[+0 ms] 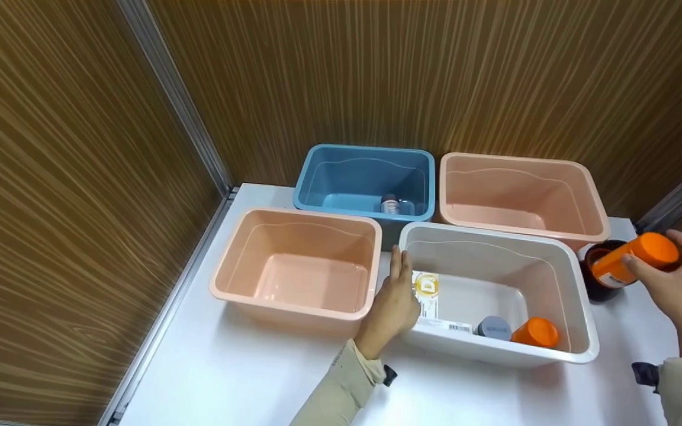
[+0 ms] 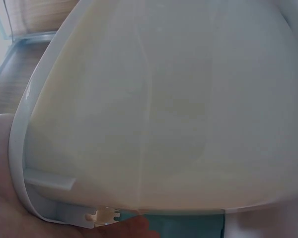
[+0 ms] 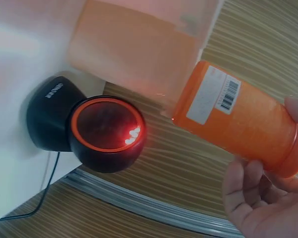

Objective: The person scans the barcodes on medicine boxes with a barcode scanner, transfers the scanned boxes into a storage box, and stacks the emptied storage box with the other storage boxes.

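My right hand (image 1: 681, 284) grips an orange bottle (image 3: 243, 119) by its capped end, tilted at the right side of the table. A white label with a barcode shows on its side. Facing the bottle is a black barcode scanner (image 3: 107, 124) with an orange ring, glowing red. My left hand (image 1: 393, 307) rests with extended fingers against the left side of a white bin (image 1: 483, 290). Inside that bin lie a white box with a yellow logo (image 1: 427, 285), a grey-lidded container (image 1: 494, 328) and another orange bottle (image 1: 535, 333).
A pink bin (image 1: 317, 278) stands left of the white one. Behind are a blue bin (image 1: 347, 171) holding a small dark-capped bottle (image 1: 389, 205), and a second pink bin (image 1: 507, 183). Wood-patterned panels (image 1: 329, 71) enclose the table. The scanner's cable (image 3: 44, 193) trails off its base.
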The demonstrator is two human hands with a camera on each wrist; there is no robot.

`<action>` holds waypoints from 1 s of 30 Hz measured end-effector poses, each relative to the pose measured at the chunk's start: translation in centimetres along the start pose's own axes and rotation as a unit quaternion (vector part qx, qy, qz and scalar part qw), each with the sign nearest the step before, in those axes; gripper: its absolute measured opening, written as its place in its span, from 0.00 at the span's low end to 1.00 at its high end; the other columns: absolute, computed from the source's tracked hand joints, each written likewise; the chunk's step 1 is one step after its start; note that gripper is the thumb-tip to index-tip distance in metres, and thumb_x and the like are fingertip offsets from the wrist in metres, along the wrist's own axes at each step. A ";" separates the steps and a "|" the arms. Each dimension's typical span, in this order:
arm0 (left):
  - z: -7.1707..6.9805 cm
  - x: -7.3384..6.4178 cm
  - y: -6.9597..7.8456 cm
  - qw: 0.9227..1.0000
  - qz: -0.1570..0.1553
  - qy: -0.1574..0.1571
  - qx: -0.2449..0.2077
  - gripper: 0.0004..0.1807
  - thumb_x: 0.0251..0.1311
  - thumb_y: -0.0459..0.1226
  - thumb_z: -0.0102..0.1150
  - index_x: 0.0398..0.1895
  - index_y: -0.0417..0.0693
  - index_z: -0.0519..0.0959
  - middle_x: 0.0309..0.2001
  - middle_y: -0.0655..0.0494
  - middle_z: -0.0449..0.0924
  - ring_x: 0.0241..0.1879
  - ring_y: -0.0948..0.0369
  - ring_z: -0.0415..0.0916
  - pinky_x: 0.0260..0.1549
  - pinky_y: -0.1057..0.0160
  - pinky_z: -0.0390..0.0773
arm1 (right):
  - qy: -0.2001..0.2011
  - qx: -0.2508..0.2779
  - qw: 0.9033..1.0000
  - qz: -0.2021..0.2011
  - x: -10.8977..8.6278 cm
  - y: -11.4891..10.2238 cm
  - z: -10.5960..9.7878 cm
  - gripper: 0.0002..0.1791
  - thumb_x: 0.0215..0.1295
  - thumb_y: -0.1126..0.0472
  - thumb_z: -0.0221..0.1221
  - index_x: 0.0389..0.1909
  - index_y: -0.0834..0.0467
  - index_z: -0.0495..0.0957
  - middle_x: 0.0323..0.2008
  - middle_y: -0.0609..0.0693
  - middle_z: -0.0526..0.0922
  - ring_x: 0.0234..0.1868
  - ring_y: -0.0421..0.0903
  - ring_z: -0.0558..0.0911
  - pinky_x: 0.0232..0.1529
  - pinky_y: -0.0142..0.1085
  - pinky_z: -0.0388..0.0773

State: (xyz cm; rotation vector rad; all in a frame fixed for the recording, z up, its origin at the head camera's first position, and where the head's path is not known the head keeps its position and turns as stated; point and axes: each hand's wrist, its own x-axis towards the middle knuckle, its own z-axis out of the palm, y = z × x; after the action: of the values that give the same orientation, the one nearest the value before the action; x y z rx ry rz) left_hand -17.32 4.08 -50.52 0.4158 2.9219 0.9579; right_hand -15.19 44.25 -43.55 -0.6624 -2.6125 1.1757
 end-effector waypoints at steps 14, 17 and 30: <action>0.0 0.0 -0.4 1.000 0.009 0.006 0.000 0.43 0.57 0.27 0.51 0.75 0.43 0.43 0.75 0.51 0.25 0.57 0.55 0.69 0.34 0.70 0.74 | 0.014 0.018 0.999 0.038 0.9 3.3 2.1 0.42 0.58 0.40 0.60 0.62 0.58 0.50 0.58 0.61 0.60 0.51 0.59 0.64 0.56 0.56 0.65; 0.0 0.0 -0.4 1.000 0.004 0.002 -0.001 0.43 0.58 0.27 0.51 0.75 0.44 0.43 0.75 0.52 0.24 0.58 0.56 0.68 0.35 0.70 0.74 | -0.002 0.025 0.999 0.022 1.0 3.8 2.6 0.42 0.58 0.40 0.60 0.62 0.57 0.49 0.58 0.62 0.60 0.51 0.59 0.64 0.55 0.58 0.65; 0.1 -0.1 -0.1 1.000 0.009 0.010 -0.005 0.42 0.58 0.28 0.50 0.75 0.43 0.44 0.75 0.54 0.25 0.52 0.57 0.72 0.33 0.70 0.73 | -0.047 0.025 0.998 0.028 1.8 4.6 2.9 0.53 0.55 0.32 0.55 0.68 0.63 0.46 0.64 0.66 0.56 0.56 0.64 0.63 0.56 0.58 0.63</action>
State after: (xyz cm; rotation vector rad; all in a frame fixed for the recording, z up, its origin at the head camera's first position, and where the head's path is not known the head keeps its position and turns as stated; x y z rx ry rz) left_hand -17.27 4.02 -50.66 0.4360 2.9346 0.9840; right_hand -16.32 45.86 -48.97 -0.6899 -2.6483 1.3146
